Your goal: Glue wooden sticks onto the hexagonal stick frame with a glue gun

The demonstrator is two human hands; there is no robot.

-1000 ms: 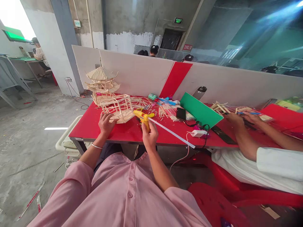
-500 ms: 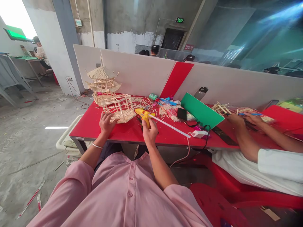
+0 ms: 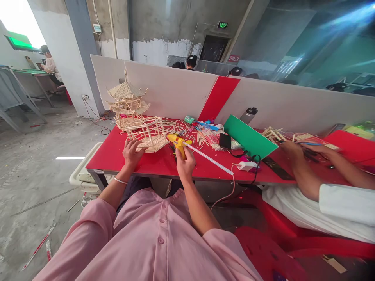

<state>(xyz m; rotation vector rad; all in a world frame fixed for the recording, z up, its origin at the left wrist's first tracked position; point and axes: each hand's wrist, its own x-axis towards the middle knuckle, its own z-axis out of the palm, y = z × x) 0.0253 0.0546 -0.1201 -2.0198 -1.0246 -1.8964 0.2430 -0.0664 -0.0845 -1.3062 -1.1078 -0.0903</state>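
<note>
Daylight scene, evenly bright. Strongest source: blown-out window (image 3: 17, 21) at upper left, overexposed to white. A bright strip of light (image 3: 70, 158) lies on the floor below that window. Blue-white lens flare (image 3: 348, 19) streaks the corner opposite the window. Red table (image 3: 111, 154) sharp, shadows soft. Wide-angle distortion: wall lines near the window lean; frame edges smear.

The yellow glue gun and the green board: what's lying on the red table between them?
In the head view, between glue gun and green board lie loose wooden sticks and a black phone.
</note>
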